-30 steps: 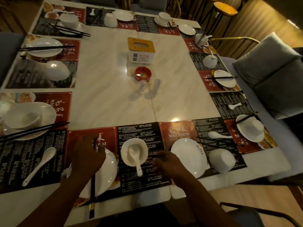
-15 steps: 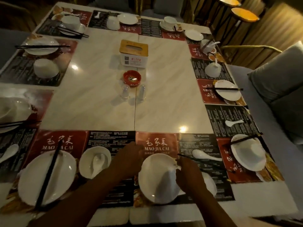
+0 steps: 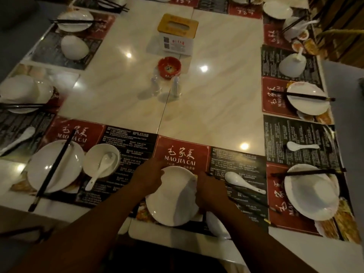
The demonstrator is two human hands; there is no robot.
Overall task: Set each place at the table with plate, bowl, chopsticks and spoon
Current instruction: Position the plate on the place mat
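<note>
A white plate (image 3: 173,201) lies on the red "MAO JIA CAI" placemat (image 3: 182,152) at the near edge. My left hand (image 3: 149,179) holds its upper-left rim with curled fingers. My right hand (image 3: 208,191) grips its right rim. To the right of that lie a white spoon (image 3: 243,182) and dark chopsticks (image 3: 250,197) on the black mat. An upturned white bowl (image 3: 215,223) shows partly behind my right forearm. The place to the left has a plate (image 3: 65,170) with chopsticks (image 3: 53,170) across it and a bowl (image 3: 94,157) holding a spoon (image 3: 99,170).
A tissue box (image 3: 177,34), a red ashtray (image 3: 169,67) and two shakers (image 3: 165,87) stand mid-table. Other places with plates, bowls and chopsticks line the left, right and far sides. A plate with an upturned bowl (image 3: 311,194) sits near right.
My left hand let go of the chopsticks on the left plate. Both hands moved right to the middle plate and took its rim. The view shifted right and closer.
</note>
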